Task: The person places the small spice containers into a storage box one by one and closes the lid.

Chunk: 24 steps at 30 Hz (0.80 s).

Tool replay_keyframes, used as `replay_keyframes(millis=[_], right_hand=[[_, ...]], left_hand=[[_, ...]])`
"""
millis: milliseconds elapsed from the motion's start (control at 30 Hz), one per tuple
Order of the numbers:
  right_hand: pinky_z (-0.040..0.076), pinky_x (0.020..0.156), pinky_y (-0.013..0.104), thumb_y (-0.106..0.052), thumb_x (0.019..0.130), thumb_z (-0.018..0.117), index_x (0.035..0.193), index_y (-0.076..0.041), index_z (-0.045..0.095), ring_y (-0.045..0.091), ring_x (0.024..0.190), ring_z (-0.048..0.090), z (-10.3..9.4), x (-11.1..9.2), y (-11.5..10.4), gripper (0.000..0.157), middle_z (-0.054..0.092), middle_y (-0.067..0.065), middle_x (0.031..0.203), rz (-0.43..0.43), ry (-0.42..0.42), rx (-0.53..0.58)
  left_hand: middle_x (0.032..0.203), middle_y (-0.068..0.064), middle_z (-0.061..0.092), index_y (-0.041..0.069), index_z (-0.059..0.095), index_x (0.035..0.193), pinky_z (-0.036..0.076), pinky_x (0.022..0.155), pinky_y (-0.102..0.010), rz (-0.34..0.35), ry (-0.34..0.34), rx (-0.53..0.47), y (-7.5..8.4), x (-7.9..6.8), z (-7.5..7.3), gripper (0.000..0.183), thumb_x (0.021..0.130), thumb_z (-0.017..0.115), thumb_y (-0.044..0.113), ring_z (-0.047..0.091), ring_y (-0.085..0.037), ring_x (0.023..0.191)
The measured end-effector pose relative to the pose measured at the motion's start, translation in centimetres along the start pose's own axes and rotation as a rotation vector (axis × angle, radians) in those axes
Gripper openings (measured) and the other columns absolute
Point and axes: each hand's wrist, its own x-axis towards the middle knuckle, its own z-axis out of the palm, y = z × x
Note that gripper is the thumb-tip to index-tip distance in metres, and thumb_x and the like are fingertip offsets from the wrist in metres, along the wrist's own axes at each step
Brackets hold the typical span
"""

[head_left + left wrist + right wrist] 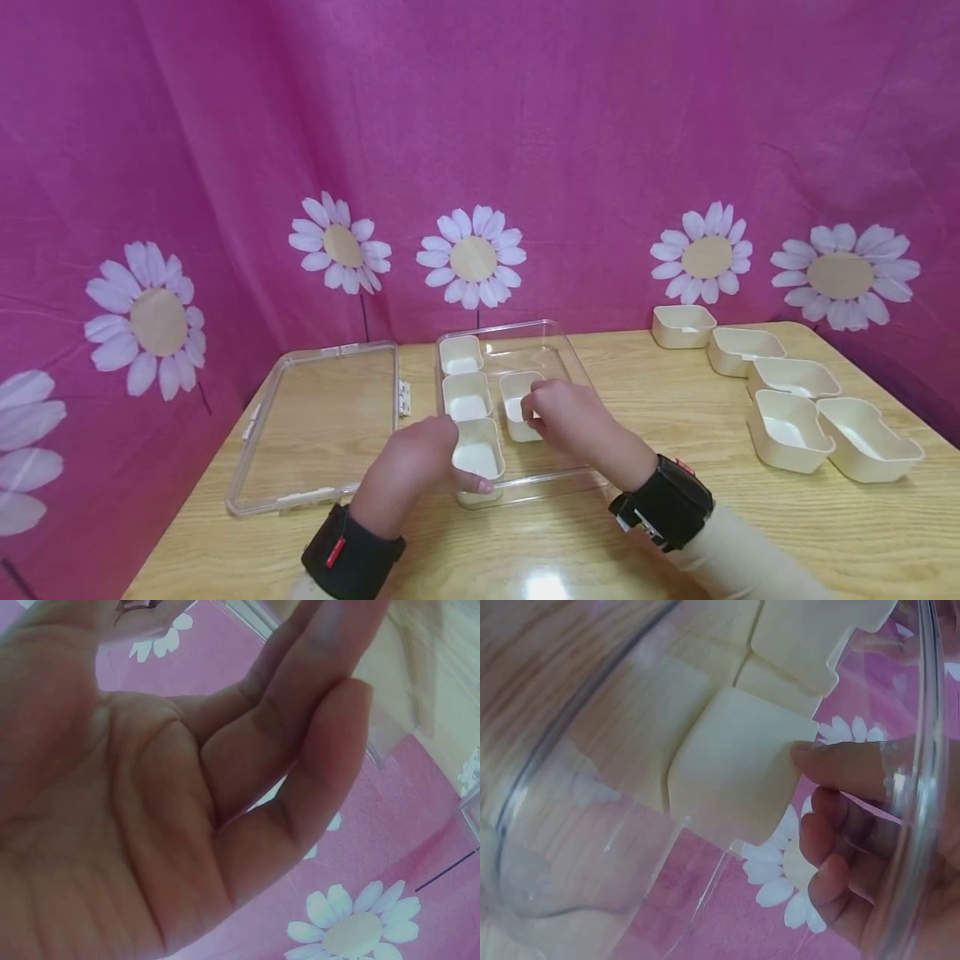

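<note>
A clear plastic box holds cream bins: a back-left one, a middle-left one, a front-left one and one in the second column. My right hand is at the right rim of that last bin, thumb against it and other fingers curled. Through the box wall, the right wrist view shows this bin beside the thumb. My left hand lies around the box's front-left corner by the front-left bin, thumb extended. Its fingers are slightly bent, with no object visible against the palm.
Left of the box lies a clear lid with white clips. Several more cream bins stand on the wooden table at the right, including one at the back and a notched one. A pink flowered cloth hangs behind.
</note>
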Motion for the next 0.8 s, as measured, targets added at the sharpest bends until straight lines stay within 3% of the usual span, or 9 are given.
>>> replay_keyframes(millis=[333, 567, 800], right_hand=[[0.039, 0.049, 0.03, 0.003, 0.081, 0.07, 0.073, -0.017, 0.069, 0.011, 0.06, 0.047, 0.04, 0.15, -0.2, 0.022, 0.054, -0.006, 0.064, 0.048, -0.027, 0.058], [0.05, 0.054, 0.037, -0.007, 0.086, 0.077, 0.09, -0.012, 0.074, 0.018, 0.068, 0.065, -0.02, 0.06, -0.26, 0.007, 0.071, 0.002, 0.08, 0.08, -0.052, 0.056], [0.054, 0.06, 0.042, -0.004, 0.086, 0.076, 0.107, -0.008, 0.073, 0.026, 0.079, 0.07, 0.08, -0.18, -0.24, 0.022, 0.073, 0.007, 0.093, 0.09, -0.091, 0.06]], left_hand=[[0.086, -0.01, 0.062, 0.0, 0.062, 0.096, 0.051, 0.072, -0.039, -0.004, 0.008, -0.033, -0.37, 0.03, 0.03, 0.065, 0.065, 0.095, 0.046, 0.057, -0.021, 0.075], [0.09, -0.012, 0.064, -0.001, 0.062, 0.1, 0.052, 0.075, -0.042, -0.01, -0.005, -0.027, -0.38, 0.22, 0.17, 0.068, 0.065, 0.095, 0.046, 0.06, -0.023, 0.08], [0.091, -0.012, 0.064, -0.002, 0.062, 0.101, 0.052, 0.075, -0.041, -0.008, -0.006, -0.025, -0.22, 0.37, 0.24, 0.069, 0.065, 0.095, 0.046, 0.059, -0.023, 0.08]])
